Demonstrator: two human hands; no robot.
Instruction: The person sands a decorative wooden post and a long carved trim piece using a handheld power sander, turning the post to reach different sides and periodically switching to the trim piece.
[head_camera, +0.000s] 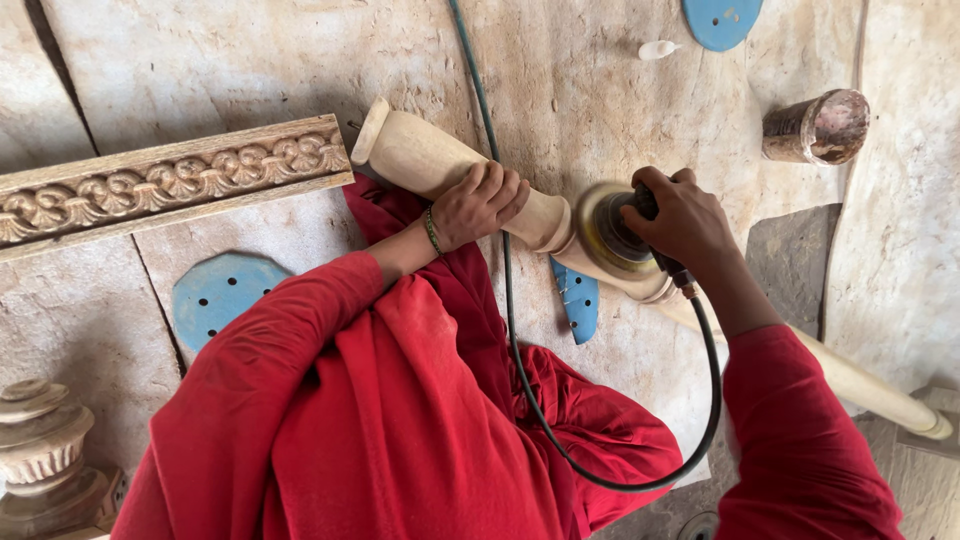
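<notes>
A long turned wooden leg of pale wood lies slanted across the dusty floor, its thick end at upper left. My left hand is clamped over its middle, holding it down. My right hand grips a round power sander, whose disc presses against the leg just right of my left hand. The sander's dark cable loops down across my red garment and back up to the tool. The thin end of the leg runs off toward lower right.
A carved wooden moulding lies at left. Blue sanding discs sit on the floor: one at left, one under the leg, one at the top. A rusty can stands upper right. A turned wooden piece is at lower left.
</notes>
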